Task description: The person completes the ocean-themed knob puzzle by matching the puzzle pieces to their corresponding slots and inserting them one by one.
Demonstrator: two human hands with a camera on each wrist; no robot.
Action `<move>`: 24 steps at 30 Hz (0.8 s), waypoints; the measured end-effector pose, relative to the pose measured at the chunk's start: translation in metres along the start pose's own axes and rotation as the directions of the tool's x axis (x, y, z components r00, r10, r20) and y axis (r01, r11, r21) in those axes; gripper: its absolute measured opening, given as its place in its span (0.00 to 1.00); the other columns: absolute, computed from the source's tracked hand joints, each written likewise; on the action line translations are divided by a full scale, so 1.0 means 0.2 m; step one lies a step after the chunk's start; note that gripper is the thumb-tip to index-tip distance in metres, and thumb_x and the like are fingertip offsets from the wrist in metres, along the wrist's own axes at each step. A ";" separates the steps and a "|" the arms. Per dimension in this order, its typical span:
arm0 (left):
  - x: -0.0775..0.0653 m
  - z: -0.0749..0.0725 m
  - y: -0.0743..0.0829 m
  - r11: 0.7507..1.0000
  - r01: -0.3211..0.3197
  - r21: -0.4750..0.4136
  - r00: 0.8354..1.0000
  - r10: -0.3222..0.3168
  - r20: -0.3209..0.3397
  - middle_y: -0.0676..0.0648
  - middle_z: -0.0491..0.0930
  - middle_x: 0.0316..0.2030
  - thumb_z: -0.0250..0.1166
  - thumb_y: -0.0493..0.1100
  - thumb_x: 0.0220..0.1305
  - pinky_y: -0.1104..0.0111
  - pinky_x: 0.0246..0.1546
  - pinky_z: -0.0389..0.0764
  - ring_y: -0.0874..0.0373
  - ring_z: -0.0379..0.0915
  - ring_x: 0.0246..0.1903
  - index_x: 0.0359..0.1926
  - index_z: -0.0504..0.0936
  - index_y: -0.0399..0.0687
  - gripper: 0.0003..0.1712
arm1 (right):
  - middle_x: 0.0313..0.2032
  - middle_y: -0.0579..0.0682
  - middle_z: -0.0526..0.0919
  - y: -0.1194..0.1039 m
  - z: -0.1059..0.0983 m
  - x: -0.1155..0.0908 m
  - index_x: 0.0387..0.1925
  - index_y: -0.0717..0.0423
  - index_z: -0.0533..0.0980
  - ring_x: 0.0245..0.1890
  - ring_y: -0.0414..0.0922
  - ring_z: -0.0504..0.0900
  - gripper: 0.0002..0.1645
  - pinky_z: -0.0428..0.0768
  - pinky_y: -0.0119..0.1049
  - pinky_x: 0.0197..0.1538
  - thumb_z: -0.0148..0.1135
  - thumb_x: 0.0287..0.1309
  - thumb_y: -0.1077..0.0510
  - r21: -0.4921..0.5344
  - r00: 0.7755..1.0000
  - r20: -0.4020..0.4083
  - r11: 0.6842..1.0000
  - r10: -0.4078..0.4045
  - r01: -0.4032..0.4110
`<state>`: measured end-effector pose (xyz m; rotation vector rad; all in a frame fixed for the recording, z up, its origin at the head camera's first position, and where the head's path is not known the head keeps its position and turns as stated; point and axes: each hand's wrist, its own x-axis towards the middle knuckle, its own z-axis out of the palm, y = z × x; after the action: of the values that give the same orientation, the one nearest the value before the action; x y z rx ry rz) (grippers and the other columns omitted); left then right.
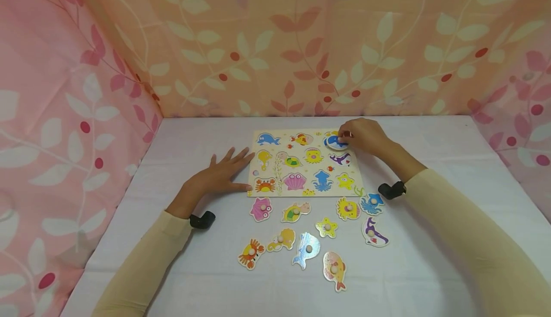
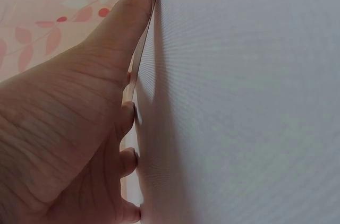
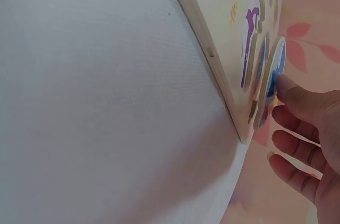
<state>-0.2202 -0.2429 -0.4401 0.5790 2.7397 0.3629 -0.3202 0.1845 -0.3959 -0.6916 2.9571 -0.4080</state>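
Observation:
A wooden sea-animal puzzle board lies flat on the table. At its top right corner my right hand pinches a blue puzzle piece between thumb and fingers. In the right wrist view the same blue piece stands slightly off the board's surface, over a recess, and the other fingers curve loosely. My left hand is spread at the board's left edge. Its thumb and fingertips touch that edge, which the left wrist view shows close up, with the straight thumb along the side.
Loose knobbed pieces lie in front of the board: a pink shell, turtle, octopus, squid, starfish, purple-and-white piece, crab, seahorse, light blue whale and fish. Patterned cloth walls the table.

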 end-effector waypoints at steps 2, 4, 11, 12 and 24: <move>0.00 0.00 0.00 1.000 0.004 0.002 1.000 -0.004 0.001 0.56 0.34 0.81 0.62 0.79 0.55 0.31 0.68 0.26 0.42 0.21 0.79 0.81 0.41 0.73 0.61 | 0.35 0.50 0.86 0.00 0.00 0.01 0.49 0.55 0.86 0.38 0.50 0.78 0.14 0.77 0.45 0.46 0.70 0.63 0.56 0.000 1.000 0.004 1.000 -0.001 0.001; 0.00 0.00 0.00 1.000 0.004 0.001 1.000 -0.004 0.000 0.55 0.35 0.81 0.62 0.79 0.55 0.31 0.68 0.27 0.41 0.22 0.79 0.81 0.41 0.72 0.61 | 0.36 0.50 0.86 0.00 0.01 0.03 0.49 0.55 0.86 0.39 0.50 0.78 0.14 0.77 0.46 0.48 0.70 0.64 0.56 -0.001 1.000 0.007 1.000 -0.001 0.001; -0.01 -0.01 0.02 1.000 -0.001 -0.009 1.000 0.001 -0.007 0.54 0.36 0.82 0.63 0.78 0.56 0.30 0.68 0.27 0.41 0.23 0.79 0.81 0.42 0.71 0.61 | 0.38 0.49 0.87 0.02 0.04 0.07 0.49 0.54 0.87 0.41 0.50 0.78 0.14 0.77 0.47 0.51 0.71 0.63 0.56 -0.010 1.000 0.012 1.000 -0.015 0.016; -0.01 -0.01 0.02 1.000 -0.002 -0.009 1.000 0.002 -0.007 0.54 0.35 0.82 0.63 0.78 0.56 0.30 0.68 0.27 0.41 0.23 0.79 0.81 0.42 0.71 0.61 | 0.38 0.49 0.87 0.02 0.04 0.07 0.49 0.53 0.87 0.41 0.50 0.78 0.13 0.77 0.47 0.51 0.71 0.63 0.56 -0.012 1.000 0.014 1.000 -0.018 0.019; -0.01 -0.01 0.02 1.000 0.004 0.003 1.000 -0.004 -0.009 0.54 0.36 0.82 0.64 0.77 0.56 0.30 0.68 0.28 0.40 0.24 0.79 0.81 0.42 0.71 0.61 | 0.37 0.49 0.87 0.00 0.05 0.09 0.47 0.54 0.87 0.40 0.49 0.77 0.12 0.77 0.47 0.51 0.70 0.63 0.57 -0.021 0.999 0.031 0.999 -0.023 0.024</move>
<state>-0.2173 -0.2403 -0.4368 0.5745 2.7499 0.3617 -0.3351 0.1737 -0.4048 -0.7291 2.9309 -0.3642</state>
